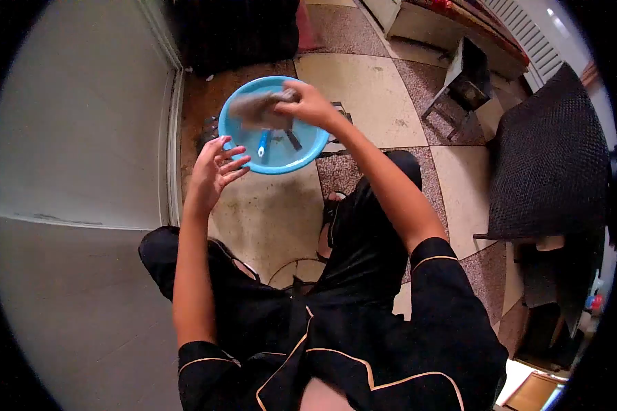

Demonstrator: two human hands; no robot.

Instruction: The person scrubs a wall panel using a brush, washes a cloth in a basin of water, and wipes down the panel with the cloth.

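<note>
My right hand [310, 107] grips a bunched greyish cloth [252, 109] over a light blue plastic basin [284, 168]. Motion blurs the cloth, which hides the far part of the basin's inside. At the basin's near left rim, my left hand [216, 168] is held up with its fingers spread and nothing in it. Inside the basin lie a blue handle with a pale tip [262, 144] and a short dark strip [293, 140]; what tools they belong to I cannot make out.
A pale wall or door panel [89, 123] rises close on the left. Behind the basin hangs dark fabric [236, 34]. A small dark metal stand [459, 82] and a black woven surface [548, 157] are on the right. The floor [349, 75] is checkered tile.
</note>
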